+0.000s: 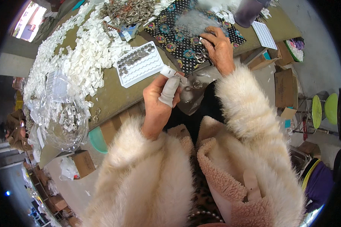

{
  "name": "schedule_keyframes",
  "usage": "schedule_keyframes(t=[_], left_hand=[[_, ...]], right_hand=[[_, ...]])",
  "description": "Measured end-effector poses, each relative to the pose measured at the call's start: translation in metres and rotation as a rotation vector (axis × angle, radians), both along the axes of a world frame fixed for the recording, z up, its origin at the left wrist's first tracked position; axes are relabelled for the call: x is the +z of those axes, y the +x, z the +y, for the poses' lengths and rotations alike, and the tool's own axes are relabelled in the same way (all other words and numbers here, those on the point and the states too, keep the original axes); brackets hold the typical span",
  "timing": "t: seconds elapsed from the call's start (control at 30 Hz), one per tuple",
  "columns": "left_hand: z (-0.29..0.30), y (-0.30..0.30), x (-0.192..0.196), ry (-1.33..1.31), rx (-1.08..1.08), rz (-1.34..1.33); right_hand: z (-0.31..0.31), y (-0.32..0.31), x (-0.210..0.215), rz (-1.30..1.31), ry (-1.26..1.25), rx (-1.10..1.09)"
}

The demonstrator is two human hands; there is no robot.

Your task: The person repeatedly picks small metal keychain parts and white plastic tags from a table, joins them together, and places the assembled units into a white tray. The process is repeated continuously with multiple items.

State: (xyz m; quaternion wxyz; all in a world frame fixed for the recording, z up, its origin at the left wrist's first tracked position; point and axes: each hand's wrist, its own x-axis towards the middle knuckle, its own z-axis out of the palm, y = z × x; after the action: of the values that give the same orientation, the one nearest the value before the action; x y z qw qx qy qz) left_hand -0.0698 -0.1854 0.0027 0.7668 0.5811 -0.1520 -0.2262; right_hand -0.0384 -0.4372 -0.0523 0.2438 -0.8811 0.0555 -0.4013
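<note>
Workshop, cluttered; olive-brown worktop [113,94] seen from above, cardboard boxes and stools on the floor around it.

Left hand [161,100]: raised off the worktop's near edge, thumb in a pale finger cot; grip closed narrowly on a small white plastic piece [167,71], pinched at the fingertips. A small metal ring part [195,85] hangs just right of this grip, over a grey bag or lap cloth; what holds it cannot be told.

Right hand [219,49]: farther out, resting on a black patterned cloth [170,34], fingers curled down onto loose metal rings [201,56] at the cloth's near edge. Whether they are pinched or only touched cannot be told.

White compartment tray [140,64]: just beyond the left grip. The far rows hold dark round pieces; the near rows are bare. Judged under half filled.

Stock: white plastic pieces [87,53] heaped thick to the left of the tray, a large supply unused. Clear bag [64,117] of mixed pieces farther left, near the edge. Tangled metal hardware [129,11] at the far side. Second tray [264,34], bare, beyond the right hand.
</note>
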Motion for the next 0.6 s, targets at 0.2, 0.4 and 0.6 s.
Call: schedule_keyframes(t=[0.2, 0.4, 0.6], left_hand=[[-0.027, -0.001, 0.004, 0.088, -0.014, -0.084], [-0.048, -0.012, 0.002, 0.088, -0.035, -0.156], [-0.050, -0.009, -0.003, -0.048, -0.069, 0.045]], right_hand=[[0.014, -0.054, 0.057, -0.147, 0.123, 0.209], [0.038, -0.109, 0.063, 0.098, 0.291, 0.338], [0.039, -0.114, 0.052, 0.071, 0.393, 0.355]])
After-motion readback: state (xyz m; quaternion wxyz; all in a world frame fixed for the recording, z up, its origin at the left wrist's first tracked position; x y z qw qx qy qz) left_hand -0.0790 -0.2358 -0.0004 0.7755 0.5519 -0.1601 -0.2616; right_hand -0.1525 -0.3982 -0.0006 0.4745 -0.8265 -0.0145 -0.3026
